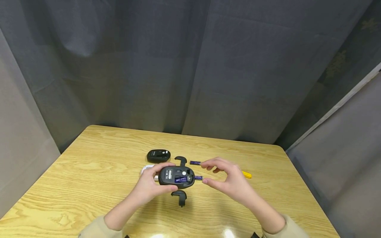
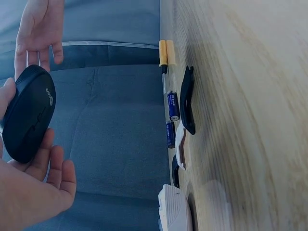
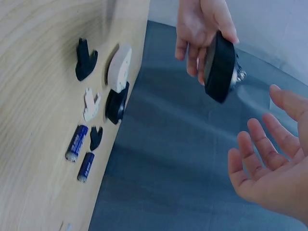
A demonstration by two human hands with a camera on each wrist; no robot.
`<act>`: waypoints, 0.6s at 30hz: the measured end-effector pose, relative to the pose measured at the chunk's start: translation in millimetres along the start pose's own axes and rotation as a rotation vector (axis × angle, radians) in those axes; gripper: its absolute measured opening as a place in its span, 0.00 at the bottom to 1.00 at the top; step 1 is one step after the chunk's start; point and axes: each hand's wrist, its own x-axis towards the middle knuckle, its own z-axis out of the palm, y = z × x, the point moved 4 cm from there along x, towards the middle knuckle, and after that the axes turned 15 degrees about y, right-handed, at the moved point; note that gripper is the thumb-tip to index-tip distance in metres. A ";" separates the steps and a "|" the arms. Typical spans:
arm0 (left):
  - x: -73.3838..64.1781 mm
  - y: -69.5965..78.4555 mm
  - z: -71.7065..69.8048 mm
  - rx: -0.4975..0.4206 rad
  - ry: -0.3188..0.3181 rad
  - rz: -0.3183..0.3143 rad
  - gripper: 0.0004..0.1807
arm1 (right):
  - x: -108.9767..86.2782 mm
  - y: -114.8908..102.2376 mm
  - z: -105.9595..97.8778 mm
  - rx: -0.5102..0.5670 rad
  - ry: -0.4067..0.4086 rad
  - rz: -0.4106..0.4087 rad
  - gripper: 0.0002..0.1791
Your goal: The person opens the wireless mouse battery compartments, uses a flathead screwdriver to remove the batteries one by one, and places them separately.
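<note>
My left hand (image 1: pixel 148 180) grips a black computer mouse (image 1: pixel 163 177) above the table, its underside facing up. The battery compartment has no cover on it, and a blue battery (image 1: pixel 180 179) lies inside. In the left wrist view the mouse (image 2: pixel 31 113) shows its smooth upper shell. My right hand (image 1: pixel 229 177) hovers just right of the mouse, thumb and fingers spread apart; the right wrist view shows no object in this hand (image 3: pixel 276 159). Two blue batteries (image 3: pixel 76 143) lie on the table below. A black battery cover (image 1: pixel 180 161) lies behind the mouse, another black cover (image 1: pixel 179 195) in front.
Another black mouse (image 1: pixel 158 155) lies upside down at the back left of the wooden table (image 1: pixel 89 185). A white mouse (image 3: pixel 119 69) and a white cover (image 3: pixel 90 106) sit near it. A yellow-handled screwdriver (image 2: pixel 163 55) lies to the right, partly behind my right hand in the head view.
</note>
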 end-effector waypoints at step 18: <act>-1.6 -0.8 3.8 0.017 -0.025 0.005 0.36 | -6.6 -1.6 34.0 -0.035 -0.016 -0.058 0.15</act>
